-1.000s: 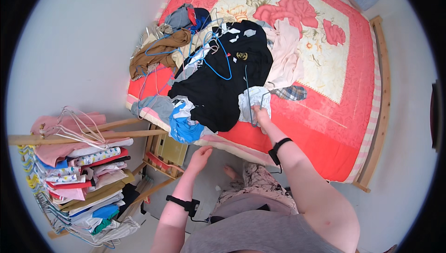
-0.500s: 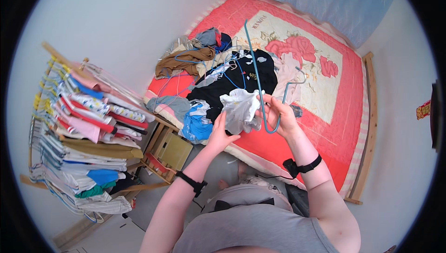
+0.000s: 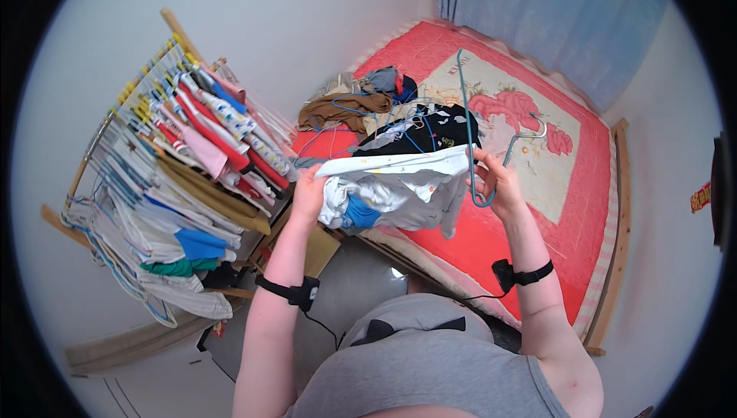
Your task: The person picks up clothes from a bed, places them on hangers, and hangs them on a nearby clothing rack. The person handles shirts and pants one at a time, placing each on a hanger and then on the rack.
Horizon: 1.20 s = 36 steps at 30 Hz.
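Observation:
A white garment (image 3: 430, 197) with small coloured prints is stretched out between my two hands, its top edge pulled nearly straight. My left hand (image 3: 309, 195) pinches one end of that edge. At the other end, my right hand (image 3: 503, 188) grips the cloth together with a teal clothes hanger (image 3: 467, 115). The hanger stands tilted up, its long bar beside the cloth and its hook to the right. Some of my right fingers are hidden behind the hanger and cloth. The garment's exact kind is unclear.
Black clothes (image 3: 445, 120), brown clothes (image 3: 357, 111) and loose hangers lie piled on the bed with a red floral cover (image 3: 591, 180). On the left stands a wooden rack (image 3: 179, 34) packed with hung clothes. A blue curtain (image 3: 553, 19) hangs behind.
My hands have moved apart, and the bunched white garment is now spread between them. The hanger stays in my right hand. The view has shifted, bringing the rack farther into the picture.

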{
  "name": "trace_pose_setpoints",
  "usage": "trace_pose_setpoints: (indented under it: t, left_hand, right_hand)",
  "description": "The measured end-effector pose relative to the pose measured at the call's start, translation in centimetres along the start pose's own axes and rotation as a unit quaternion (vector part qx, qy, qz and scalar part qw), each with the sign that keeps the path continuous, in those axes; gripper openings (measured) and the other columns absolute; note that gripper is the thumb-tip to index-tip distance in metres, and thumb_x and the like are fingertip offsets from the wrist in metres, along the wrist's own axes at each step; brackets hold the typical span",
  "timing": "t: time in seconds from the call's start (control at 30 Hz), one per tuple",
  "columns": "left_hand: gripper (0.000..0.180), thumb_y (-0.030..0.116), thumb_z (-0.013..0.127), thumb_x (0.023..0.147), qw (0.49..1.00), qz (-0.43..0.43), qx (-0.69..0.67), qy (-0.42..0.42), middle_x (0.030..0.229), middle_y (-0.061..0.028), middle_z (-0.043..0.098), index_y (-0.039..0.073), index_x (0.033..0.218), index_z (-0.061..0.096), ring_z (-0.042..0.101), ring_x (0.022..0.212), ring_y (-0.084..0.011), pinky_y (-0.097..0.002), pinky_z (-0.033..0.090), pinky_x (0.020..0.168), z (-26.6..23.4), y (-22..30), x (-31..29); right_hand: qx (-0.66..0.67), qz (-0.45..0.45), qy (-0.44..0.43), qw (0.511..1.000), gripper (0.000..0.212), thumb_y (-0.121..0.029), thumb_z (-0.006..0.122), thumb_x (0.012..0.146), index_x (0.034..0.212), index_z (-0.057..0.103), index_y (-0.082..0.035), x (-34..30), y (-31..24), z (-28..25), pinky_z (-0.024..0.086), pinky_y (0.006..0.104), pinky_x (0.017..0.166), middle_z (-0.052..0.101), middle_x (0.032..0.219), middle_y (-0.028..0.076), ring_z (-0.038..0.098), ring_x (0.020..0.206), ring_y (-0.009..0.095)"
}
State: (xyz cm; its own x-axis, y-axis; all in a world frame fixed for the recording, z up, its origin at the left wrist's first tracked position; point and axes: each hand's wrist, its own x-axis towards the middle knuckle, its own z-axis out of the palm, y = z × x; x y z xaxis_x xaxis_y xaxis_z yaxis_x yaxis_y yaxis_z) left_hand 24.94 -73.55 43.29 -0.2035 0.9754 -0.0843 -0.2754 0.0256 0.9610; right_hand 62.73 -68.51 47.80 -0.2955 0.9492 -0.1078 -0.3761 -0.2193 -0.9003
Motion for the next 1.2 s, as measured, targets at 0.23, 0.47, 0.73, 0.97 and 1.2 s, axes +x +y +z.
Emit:
trace_pose_setpoints:
  t: [0.23, 0.47, 0.73, 0.97, 1.2]
  left_hand:
    - [0.024, 0.015, 0.052, 0.096, 0.993, -0.03, -0.09, -0.071, 0.093, -0.0063, 0.069, -0.002, 0.105, 0.064, 0.066, 0.08, -0.0124, -0.0262, 0.052, 0.07, 0.0, 6.8, -4.9]
    - [0.03, 0.02, 0.048, 0.096, 0.983, -0.064, -0.137, -0.105, 0.095, -0.0096, 0.069, -0.004, 0.107, 0.063, 0.067, 0.082, -0.0172, -0.0314, 0.055, 0.072, -0.5, 7.9, -6.1]
    - [0.029, 0.021, 0.048, 0.097, 0.983, -0.071, -0.156, -0.067, 0.089, -0.007, 0.068, -0.002, 0.103, 0.065, 0.066, 0.077, -0.0145, -0.0293, 0.054, 0.068, 1.7, 9.3, -8.1]
    - [0.033, 0.021, 0.045, 0.099, 0.998, -0.034, -0.048, 0.009, 0.104, -0.0102, 0.067, -0.004, 0.113, 0.061, 0.067, 0.091, -0.0184, -0.0324, 0.054, 0.08, -5.1, 7.4, -7.7]
    - [0.028, 0.016, 0.048, 0.096, 0.988, -0.061, -0.137, 0.027, 0.102, -0.0127, 0.068, -0.004, 0.11, 0.062, 0.068, 0.088, -0.0208, -0.0333, 0.055, 0.078, -9.1, 6.5, -9.0]
  right_hand:
    - [-0.028, 0.075, -0.009, 0.997, 0.036, -0.026, 0.047, 0.099, 0.121, 0.056, 0.001, 1.6, 4.3, 2.2, 0.057, 0.0365, 0.077, 0.059, 0.118, 0.007, 0.059, 0.098, 0.017]
    - [-0.149, 0.058, -0.038, 0.986, 0.042, -0.031, 0.048, 0.1, 0.139, 0.046, -0.017, -1.2, 4.9, 9.0, 0.046, 0.0278, 0.075, 0.052, 0.129, 0.005, 0.059, 0.106, 0.017]
    - [-0.335, -0.093, -0.205, 0.915, 0.039, -0.018, 0.073, 0.078, 0.113, 0.064, -0.003, -3.2, 9.3, 16.2, 0.04, 0.033, 0.096, 0.048, 0.126, 0.007, 0.051, 0.109, 0.02]
    - [-0.276, -0.126, -0.093, 0.948, 0.023, -0.011, 0.07, 0.077, 0.095, 0.062, 0.001, -1.2, 8.4, 14.3, 0.044, 0.0332, 0.091, 0.051, 0.123, 0.014, 0.052, 0.111, 0.022]
    - [-0.142, -0.047, -0.055, 0.987, 0.011, -0.005, 0.062, 0.083, 0.094, 0.059, -0.007, -0.5, 4.2, 10.2, 0.043, 0.0221, 0.065, 0.057, 0.125, 0.005, 0.058, 0.085, 0.009]
